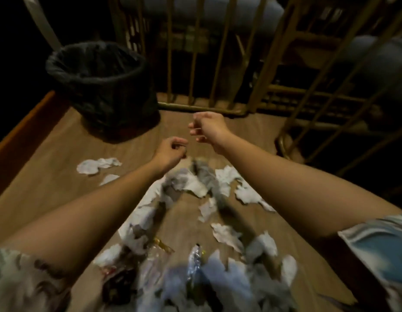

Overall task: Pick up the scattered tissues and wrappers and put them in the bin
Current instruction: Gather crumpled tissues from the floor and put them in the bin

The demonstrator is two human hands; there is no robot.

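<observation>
White crumpled tissues (pixel 229 181) lie scattered across the wooden floor, with one pile (pixel 97 165) off to the left. Shiny wrappers (pixel 194 257) sit among more tissues close to me at the bottom of the view. A bin (pixel 98 86) lined with a black bag stands at the far left, its mouth open. My left hand (pixel 172 149) hovers above the tissues with its fingers curled in and nothing visible in it. My right hand (pixel 206 127) is higher and farther, fingers loosely curled and apart, holding nothing. Both are to the right of the bin.
A wooden slatted frame (pixel 209 64) with blue cushions stands behind the hands, its base rail on the floor. More slats (pixel 330 97) run along the right. A wooden edge (pixel 22 131) borders the floor at the left.
</observation>
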